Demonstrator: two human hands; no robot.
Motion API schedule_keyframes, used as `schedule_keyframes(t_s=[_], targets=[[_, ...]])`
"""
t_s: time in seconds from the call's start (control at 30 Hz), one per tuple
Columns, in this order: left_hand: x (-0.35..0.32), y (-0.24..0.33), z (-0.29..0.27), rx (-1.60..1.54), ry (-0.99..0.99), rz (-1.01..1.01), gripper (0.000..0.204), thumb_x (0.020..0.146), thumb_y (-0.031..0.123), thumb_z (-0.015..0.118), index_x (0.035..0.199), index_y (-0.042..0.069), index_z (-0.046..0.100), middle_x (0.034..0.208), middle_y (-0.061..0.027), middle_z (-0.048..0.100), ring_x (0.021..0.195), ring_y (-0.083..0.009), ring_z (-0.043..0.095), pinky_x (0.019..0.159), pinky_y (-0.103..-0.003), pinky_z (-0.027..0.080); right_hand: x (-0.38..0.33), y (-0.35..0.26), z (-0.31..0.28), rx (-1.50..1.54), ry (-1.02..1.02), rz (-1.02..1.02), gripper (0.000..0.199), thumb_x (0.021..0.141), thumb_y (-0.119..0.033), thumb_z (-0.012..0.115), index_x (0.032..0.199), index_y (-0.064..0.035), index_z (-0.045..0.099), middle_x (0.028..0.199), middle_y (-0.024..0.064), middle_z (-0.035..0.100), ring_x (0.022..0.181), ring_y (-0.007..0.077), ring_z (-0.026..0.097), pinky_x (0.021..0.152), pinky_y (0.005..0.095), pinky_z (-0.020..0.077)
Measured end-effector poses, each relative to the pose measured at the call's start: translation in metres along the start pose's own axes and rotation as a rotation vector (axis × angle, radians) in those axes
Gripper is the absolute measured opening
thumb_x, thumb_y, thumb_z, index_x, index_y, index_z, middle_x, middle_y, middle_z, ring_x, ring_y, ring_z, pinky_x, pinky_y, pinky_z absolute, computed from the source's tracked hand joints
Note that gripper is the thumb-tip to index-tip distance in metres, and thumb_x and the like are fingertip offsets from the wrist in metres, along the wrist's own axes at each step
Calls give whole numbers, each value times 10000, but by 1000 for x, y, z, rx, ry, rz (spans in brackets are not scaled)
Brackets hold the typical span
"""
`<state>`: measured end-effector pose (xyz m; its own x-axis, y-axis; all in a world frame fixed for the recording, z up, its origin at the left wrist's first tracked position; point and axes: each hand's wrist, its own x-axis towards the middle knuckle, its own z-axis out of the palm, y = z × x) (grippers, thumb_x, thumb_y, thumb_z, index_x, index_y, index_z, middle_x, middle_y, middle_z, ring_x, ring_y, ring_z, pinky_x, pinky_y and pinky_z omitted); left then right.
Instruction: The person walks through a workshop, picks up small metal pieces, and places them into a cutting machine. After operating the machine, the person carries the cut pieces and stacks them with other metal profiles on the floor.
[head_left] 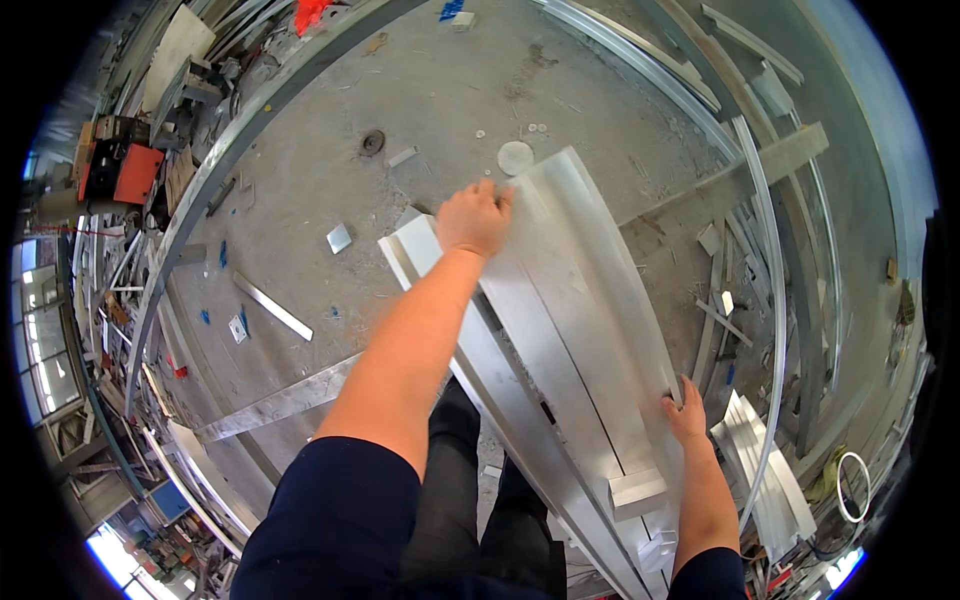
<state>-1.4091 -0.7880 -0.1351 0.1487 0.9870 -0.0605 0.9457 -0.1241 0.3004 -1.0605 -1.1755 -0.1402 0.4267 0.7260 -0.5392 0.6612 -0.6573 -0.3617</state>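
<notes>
A wide silvery metal profile with a raised, curved right side slants across the view in front of me. My left hand is closed on its far left edge, fingers curled over the rim. Lower down, my right hand grips its right edge, with the thumb and fingers around the lip. Along the left side runs a narrower metal profile, with a dark gap between the two. A short metal block rests on the near part of the wide profile, and a smaller pale piece lies just below it.
A long metal beam curves along the left, beside heaped scrap and a red-and-black machine. Offcuts, including a flat metal strip, lie on the concrete floor. More beams and a ribbed metal profile are on the right.
</notes>
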Motion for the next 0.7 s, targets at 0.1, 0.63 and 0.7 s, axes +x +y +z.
schedule_keyframes(t_s=[0.1,0.63,0.7], targets=[[-4,-5,-2,-75,-15,-14,346,909,408,496,939,73,574,884,-106,655,846,-323,609,757,-452,465,1,-31,-2,-64,187,-147,785,746,-204,692,1421,-48,324,1473,166,315,1347,341,309,1107,415,257],[-28,-186,-5,-904,-256,-499,536,857,496,615,988,-20,675,849,-127,663,783,-213,606,744,-320,473,9,-249,90,-282,347,-278,842,827,-519,541,1436,0,275,1381,187,410,1291,345,364,1124,491,191],[-26,-179,-9,-907,-314,-536,511,873,475,603,919,-25,698,751,-96,661,694,-174,594,685,-302,473,8,-248,91,-277,362,-271,841,826,-525,541,1431,0,288,1373,187,421,1286,346,372,1120,493,199]])
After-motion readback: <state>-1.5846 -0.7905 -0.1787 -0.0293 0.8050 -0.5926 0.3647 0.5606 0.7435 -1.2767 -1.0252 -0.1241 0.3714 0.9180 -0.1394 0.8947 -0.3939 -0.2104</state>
